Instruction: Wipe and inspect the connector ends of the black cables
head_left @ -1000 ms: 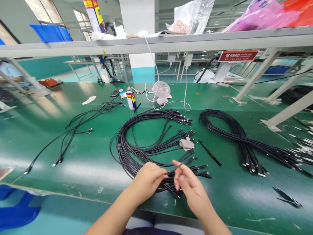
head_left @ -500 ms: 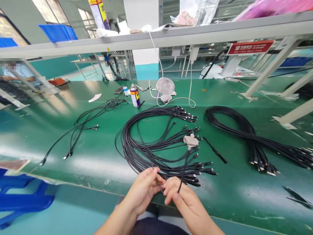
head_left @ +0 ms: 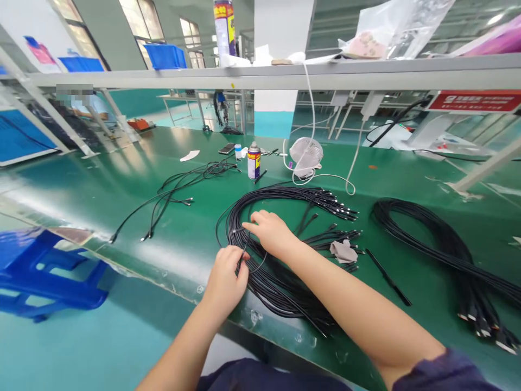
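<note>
My left hand [head_left: 228,274] is closed around a thin black cable near the table's front edge. Farther forward, my right hand [head_left: 269,231] pinches a cable too, and a small metal-tipped plug sticks out left of its fingertips. Whether both hands hold the same cable I cannot tell. Beneath them a curved bundle of black cables [head_left: 280,296] lies on the green table, its connector ends pointing right. My right forearm hides part of that bundle. A crumpled beige cloth [head_left: 344,251] rests on the cable ends, beside a black pen-like stick [head_left: 388,278].
A second cable bundle [head_left: 442,239] lies on the right, and loose cables [head_left: 163,198] on the left. Behind stand a spray can [head_left: 254,163] and a small white fan [head_left: 306,156] with its cord. A shelf [head_left: 171,80] crosses overhead; a blue stool [head_left: 52,271] stands left.
My hands have moved apart, left and forward over the bundle; the right now reaches across to its left side. The view has turned left. The cable that hung by the cloth is now away from it.
</note>
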Demonstrator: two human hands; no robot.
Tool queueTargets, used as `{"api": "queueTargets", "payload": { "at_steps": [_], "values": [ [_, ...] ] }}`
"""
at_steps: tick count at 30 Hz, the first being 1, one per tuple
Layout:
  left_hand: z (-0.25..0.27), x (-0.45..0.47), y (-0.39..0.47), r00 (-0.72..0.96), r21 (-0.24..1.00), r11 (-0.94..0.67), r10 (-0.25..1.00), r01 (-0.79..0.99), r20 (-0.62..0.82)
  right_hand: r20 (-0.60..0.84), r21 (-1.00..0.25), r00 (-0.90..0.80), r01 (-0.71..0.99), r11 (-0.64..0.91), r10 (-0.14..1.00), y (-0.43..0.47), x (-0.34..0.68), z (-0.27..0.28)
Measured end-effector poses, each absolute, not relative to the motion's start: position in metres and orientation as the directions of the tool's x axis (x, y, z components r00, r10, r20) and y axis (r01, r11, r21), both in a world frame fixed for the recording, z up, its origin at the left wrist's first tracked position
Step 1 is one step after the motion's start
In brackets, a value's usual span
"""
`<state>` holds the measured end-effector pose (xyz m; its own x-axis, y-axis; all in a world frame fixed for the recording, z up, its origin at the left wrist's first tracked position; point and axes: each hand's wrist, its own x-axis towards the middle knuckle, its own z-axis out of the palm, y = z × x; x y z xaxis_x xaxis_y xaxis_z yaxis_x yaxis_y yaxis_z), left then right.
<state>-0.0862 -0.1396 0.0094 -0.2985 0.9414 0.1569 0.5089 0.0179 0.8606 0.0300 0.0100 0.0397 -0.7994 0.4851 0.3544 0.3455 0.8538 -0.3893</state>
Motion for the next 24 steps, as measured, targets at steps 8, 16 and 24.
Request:
{"api": "queueTargets", "payload": {
  "at_steps": [8,16,24],
  "values": [
    [0.022,-0.156,-0.125,-0.299,0.735,-0.079,0.880,0.673,0.369,0.333,-0.497,-0.905,0.069,0.865,0.264,0.025,0.009,0.022],
    [0.003,-0.162,-0.124,-0.333,0.990,0.067,0.943,0.124,-0.022,0.370,-0.588,-0.891,-0.006,0.809,0.263,0.002,0.006,0.025],
    [0.017,-0.144,-0.114,-0.114,0.869,-0.141,0.969,0.475,0.220,0.555,-0.634,-0.709,-0.023,0.773,0.435,-0.016,0.018,0.040]
  ]
}}
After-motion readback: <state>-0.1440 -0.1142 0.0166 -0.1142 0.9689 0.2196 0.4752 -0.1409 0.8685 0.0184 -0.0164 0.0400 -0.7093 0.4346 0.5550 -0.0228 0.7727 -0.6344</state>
